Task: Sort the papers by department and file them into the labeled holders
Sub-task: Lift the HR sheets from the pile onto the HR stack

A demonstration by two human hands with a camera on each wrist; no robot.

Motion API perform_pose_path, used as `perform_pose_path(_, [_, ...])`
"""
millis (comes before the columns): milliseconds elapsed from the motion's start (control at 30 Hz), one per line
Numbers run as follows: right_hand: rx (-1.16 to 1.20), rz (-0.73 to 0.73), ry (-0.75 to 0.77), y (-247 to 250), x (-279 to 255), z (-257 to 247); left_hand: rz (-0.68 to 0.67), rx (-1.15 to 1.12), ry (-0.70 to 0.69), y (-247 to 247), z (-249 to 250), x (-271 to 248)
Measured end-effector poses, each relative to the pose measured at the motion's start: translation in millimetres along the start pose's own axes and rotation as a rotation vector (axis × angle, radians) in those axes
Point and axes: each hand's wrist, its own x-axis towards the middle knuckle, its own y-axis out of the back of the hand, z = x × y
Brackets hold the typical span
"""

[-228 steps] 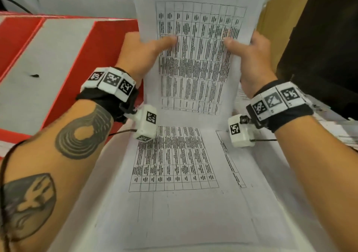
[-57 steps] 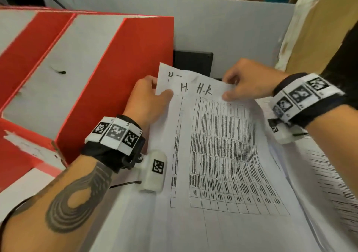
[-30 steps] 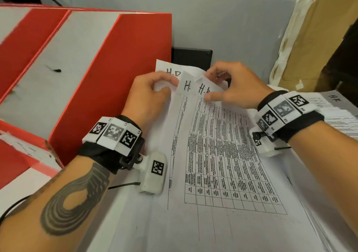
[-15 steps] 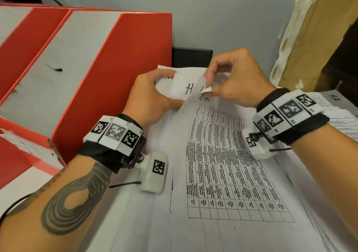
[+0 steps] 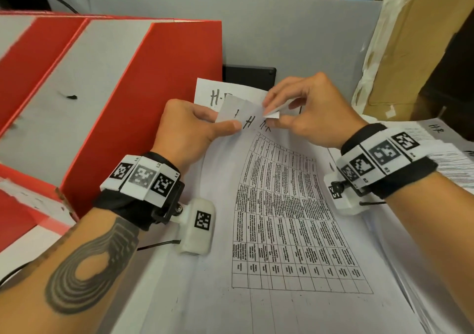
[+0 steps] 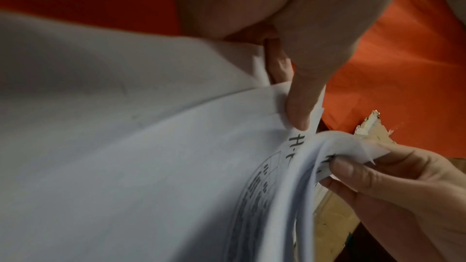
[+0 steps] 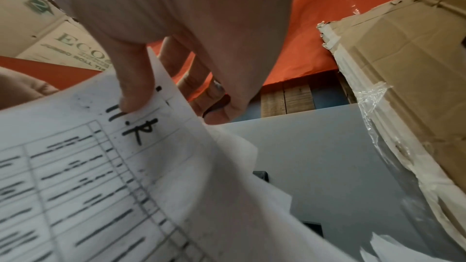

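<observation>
A stack of white papers [image 5: 287,213] printed with tables lies in front of me, each sheet hand-marked "H.R" at the top. My left hand [image 5: 195,125] pinches the top left edges of the upper sheets, thumb on top [image 6: 300,111]. My right hand [image 5: 302,110] pinches the curled top right corner of the upper sheets [image 7: 161,123] and lifts it. A lower sheet [image 5: 218,92] marked "H.R" shows behind the lifted edges. The red and grey holders [image 5: 107,97] stand to the left of the stack.
A grey partition wall [image 5: 295,33] rises behind the papers with a black box [image 5: 248,74] at its foot. A taped cardboard box [image 5: 410,41] stands at the right. More papers marked "H.R" [image 5: 441,138] lie at the right behind my right wrist.
My right hand has let the corners down a little and now fans the top edges. My left thumb has slid right over the sheet edges. The lower "H.R" sheet shows more.
</observation>
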Motion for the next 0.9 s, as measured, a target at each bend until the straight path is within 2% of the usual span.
perform_pose_path(167, [0.029,0.069,-0.034,-4.3,2.1,-4.4,-0.055,-0.04,0.018,-0.4,5.7,-7.2])
perform_pose_path(333, [0.048,0.004,-0.04,-3.7,-3.5,-10.8,-0.04,-0.078,0.036,-1.0,8.8,-8.2])
perform_pose_path(533, [-0.007,-0.023,-0.081,-8.7,-0.7,-8.4,-0.106,-0.106,0.073,-1.9,10.8,-11.9])
perform_pose_path(600, [-0.05,0.031,-0.095,-11.3,-2.6,-6.1,-0.087,-0.086,0.07,-0.5,8.4,-9.4])
perform_pose_path(667, [-0.083,0.145,-0.085,-13.8,-5.4,-5.4,-0.067,-0.077,0.069,1.3,5.3,-7.1])
perform_pose_path(767, [-0.108,0.298,0.04,-15.0,-6.7,-5.6,-0.069,-0.072,0.059,2.8,1.1,-5.3])
perform_pose_path(833, [-0.125,0.336,0.126,-16.0,-7.3,-4.7,-0.081,-0.064,0.056,3.3,0.0,-4.5])
perform_pose_path(900, [-0.112,0.312,0.15,-15.4,-7.9,-4.2,-0.061,-0.053,0.044,4.6,0.2,-4.1])
